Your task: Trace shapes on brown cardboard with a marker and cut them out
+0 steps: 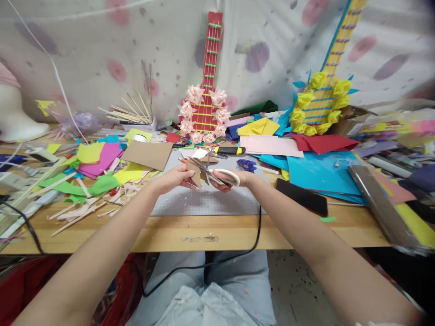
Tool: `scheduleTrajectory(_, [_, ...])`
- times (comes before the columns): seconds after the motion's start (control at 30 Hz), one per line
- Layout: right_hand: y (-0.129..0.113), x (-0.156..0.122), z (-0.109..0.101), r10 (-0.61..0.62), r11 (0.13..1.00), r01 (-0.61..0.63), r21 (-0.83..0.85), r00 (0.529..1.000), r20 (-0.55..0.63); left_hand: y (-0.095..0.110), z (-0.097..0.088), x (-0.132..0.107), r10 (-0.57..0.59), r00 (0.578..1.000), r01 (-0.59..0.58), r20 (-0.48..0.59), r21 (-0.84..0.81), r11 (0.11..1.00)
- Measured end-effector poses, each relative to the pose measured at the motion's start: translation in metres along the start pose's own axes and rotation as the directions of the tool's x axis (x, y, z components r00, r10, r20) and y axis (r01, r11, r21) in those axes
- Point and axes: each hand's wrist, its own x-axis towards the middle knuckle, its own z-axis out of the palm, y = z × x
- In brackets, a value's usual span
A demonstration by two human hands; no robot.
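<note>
My left hand [181,176] pinches a small piece of brown cardboard [194,173] over the grey cutting mat [180,201]. In my right hand [234,179] are scissors with white handles [229,175], their blades pointing left at the cardboard. Where exactly the blades meet the cardboard is hard to make out. Just behind the hands lie a yellow and black utility knife [230,150] and a blue glue gun [246,165]. A larger brown cardboard sheet [147,154] rests beyond my left hand.
A red paper guitar with pink flowers [210,108] and a yellow one [319,99] lean at the back. Coloured scraps [98,181] and wooden strips [81,213] cover the left side. A phone [301,197] and blue sheets [322,174] lie right. A black cable [204,266] hangs over the edge.
</note>
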Motion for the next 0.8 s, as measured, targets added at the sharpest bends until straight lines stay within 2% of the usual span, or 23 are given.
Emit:
scheduleTrajectory(0.23, [0.002,0.002,0.007,-0.055,0.998,0.057,0.013,0.993,-0.103,0.006,0.000,-0.001,0.010,1.000,-0.010,0.022,-0.005,1.000])
scheduleTrajectory(0.47, [0.000,0.005,0.014,-0.033,0.999,0.032,-0.009,0.994,-0.102,0.005,0.008,0.000,0.014,1.000,-0.014,-0.024,-0.018,1.000])
scheduleTrajectory(0.8, [0.003,0.001,0.008,-0.012,0.998,0.020,0.065,0.992,-0.123,0.006,0.001,-0.001,-0.015,0.996,0.018,0.085,-0.030,0.999])
